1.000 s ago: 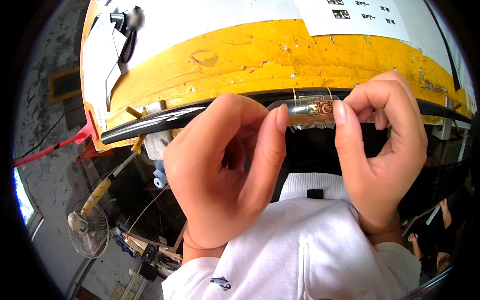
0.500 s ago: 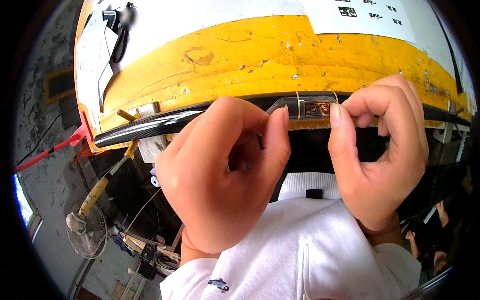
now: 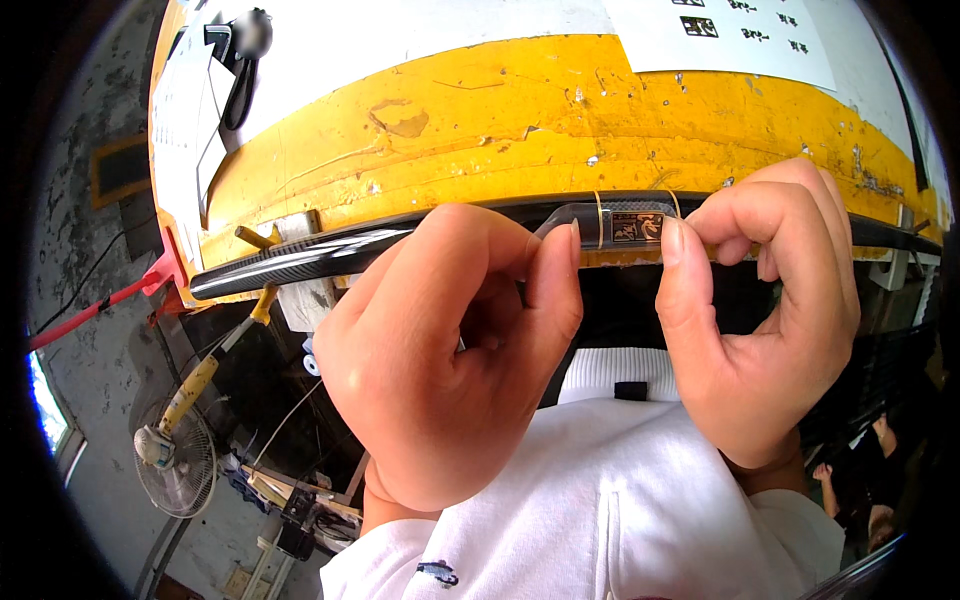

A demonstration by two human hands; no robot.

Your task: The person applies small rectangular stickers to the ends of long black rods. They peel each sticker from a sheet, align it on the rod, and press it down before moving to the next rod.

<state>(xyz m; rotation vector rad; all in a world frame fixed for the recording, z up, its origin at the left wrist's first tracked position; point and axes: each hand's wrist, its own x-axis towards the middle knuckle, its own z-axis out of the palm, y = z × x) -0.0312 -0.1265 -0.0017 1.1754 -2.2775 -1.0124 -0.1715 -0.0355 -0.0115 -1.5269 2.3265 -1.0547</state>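
A glossy black rod (image 3: 310, 256) with a carbon-fibre weave lies across in front of me, along the near edge of the yellow table. Against it sits a strip of clear film (image 3: 574, 214) carrying a small dark decal (image 3: 637, 228) with copper-coloured characters. Thin gold lines (image 3: 599, 222) cross the rod near the decal. My left hand (image 3: 445, 350) pinches the film's left end between thumb and forefinger. At the decal's right end, my right hand (image 3: 770, 310) has thumb and forefinger close together; its grip on the film is partly hidden. The remaining fingers of both hands are curled.
The rod rests on a pegged support (image 3: 300, 262) at the left. Printed sheets (image 3: 735, 45) lie on the yellow table (image 3: 450, 110). A black strap (image 3: 238, 95) is at the far left. Below left stands a fan (image 3: 175, 455); another person's hand (image 3: 822, 472) shows lower right.
The rod, film and both hands appear slightly lower in the picture. Both pinches stay at the same places, and the decal remains between them.
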